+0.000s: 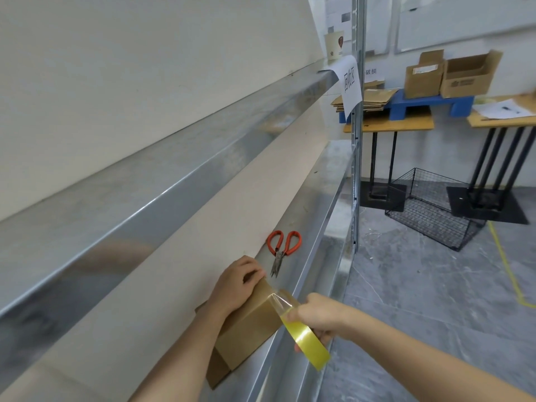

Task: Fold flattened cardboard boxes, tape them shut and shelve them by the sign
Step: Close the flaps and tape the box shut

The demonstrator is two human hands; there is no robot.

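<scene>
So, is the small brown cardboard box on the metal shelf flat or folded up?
Folded up: the brown cardboard box shows top and side faces.

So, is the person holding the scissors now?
No, the scissors lie on the metal shelf beyond the box, which the left hand holds, while the right hand grips the tape roll.

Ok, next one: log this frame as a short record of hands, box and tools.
left hand: holds small brown cardboard box down at its far edge
right hand: grips yellowish clear tape roll, strip stretched to the box
tool: red-handled metal scissors lie on grey metal shelf beyond box, untouched
marker: white paper sign hangs on shelf upright
</scene>
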